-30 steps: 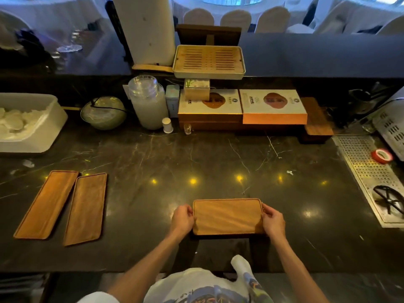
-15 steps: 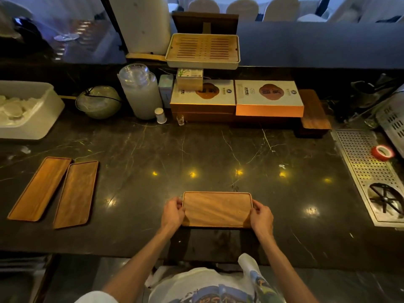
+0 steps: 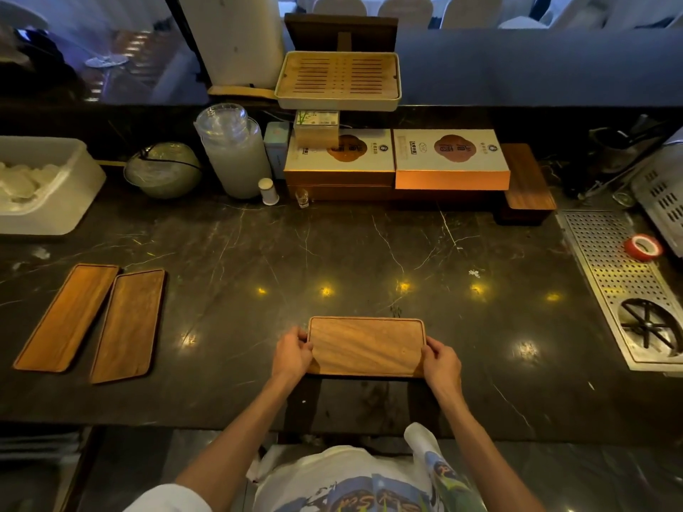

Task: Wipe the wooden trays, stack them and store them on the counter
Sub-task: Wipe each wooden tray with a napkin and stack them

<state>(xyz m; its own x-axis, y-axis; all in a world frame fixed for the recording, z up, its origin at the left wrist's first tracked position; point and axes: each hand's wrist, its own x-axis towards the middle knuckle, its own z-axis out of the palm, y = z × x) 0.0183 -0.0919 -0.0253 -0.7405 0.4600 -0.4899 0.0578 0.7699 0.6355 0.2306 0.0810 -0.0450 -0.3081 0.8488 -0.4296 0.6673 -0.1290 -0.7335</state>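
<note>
Wooden tray [image 3: 366, 345] long axis left-right on bench [image 3: 332, 253]; left hand [image 3: 293, 352], right hand [image 3: 441, 364] grasping its short ends.

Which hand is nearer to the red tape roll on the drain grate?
Right. The right hand grips the right end of the wooden tray, on the side toward the red tape roll; the left hand grips the tray's left end, farther away.
</note>
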